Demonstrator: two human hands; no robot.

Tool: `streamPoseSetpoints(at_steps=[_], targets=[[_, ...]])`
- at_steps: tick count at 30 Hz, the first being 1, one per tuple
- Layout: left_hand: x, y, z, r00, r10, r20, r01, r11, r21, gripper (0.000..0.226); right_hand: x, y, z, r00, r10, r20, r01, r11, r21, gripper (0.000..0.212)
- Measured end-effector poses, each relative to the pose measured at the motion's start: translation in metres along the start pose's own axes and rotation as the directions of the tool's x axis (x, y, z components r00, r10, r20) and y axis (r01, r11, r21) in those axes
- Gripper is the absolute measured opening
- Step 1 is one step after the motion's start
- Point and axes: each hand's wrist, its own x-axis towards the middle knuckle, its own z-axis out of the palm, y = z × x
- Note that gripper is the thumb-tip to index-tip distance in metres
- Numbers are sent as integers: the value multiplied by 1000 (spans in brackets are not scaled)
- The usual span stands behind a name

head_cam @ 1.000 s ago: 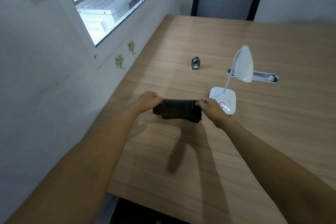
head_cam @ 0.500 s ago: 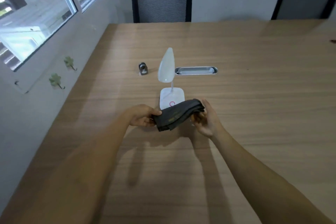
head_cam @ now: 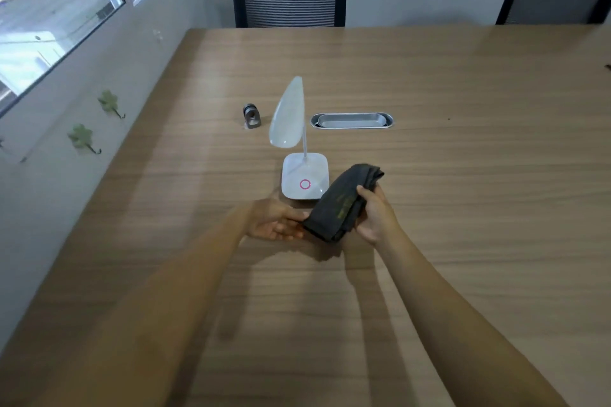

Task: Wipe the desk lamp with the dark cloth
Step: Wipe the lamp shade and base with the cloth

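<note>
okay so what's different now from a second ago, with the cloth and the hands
The dark cloth has swung from level between both hands to slanting up toward the right. The right hand now grips its side; the left hand has opened, only fingertips on the lower end. The camera also turned right. The desk lamp remains untouched.

A folded dark grey cloth (head_cam: 342, 201) is held above the table, gripped by the right hand (head_cam: 375, 216) along one side, its near end at the left hand's (head_cam: 276, 221) fingertips. Just beyond both hands stands a white desk lamp (head_cam: 305, 175): square base with a pink ring, thin neck, teardrop-shaped head.
</note>
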Motion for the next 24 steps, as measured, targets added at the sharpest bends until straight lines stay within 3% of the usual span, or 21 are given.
streamPoseSetpoints(at_steps=[2,4,6,8,11,15,19,21,24], targets=[[1,3,-9,980,111,-163,-84,983,161,15,5,-19,1,998,-44,-45,38,992,-118,35],[5,7,-23,881,298,-367,-147,911,386,22,8,-38,4,989,-114,-90,74,929,-362,37],[8,13,-36,761,460,-458,-161,817,554,54,15,-50,8,971,-233,-54,139,735,-664,39],[10,22,-42,719,548,-427,-141,716,683,91,23,-55,14,932,-355,73,244,468,-849,41],[19,38,-47,729,632,-262,-139,512,848,100,41,-49,29,870,-428,243,346,181,-921,44],[31,52,-51,790,592,-160,-146,435,888,101,61,-34,48,836,-453,310,386,83,-919,40],[34,57,-53,831,541,-132,-140,433,890,99,79,-20,54,881,-326,344,390,86,-917,27],[33,56,-53,827,547,-134,-133,420,898,99,84,-23,56,911,-188,368,390,97,-916,34],[34,55,-53,813,568,-129,-145,412,900,98,94,-31,54,925,83,370,377,-100,-921,56]])
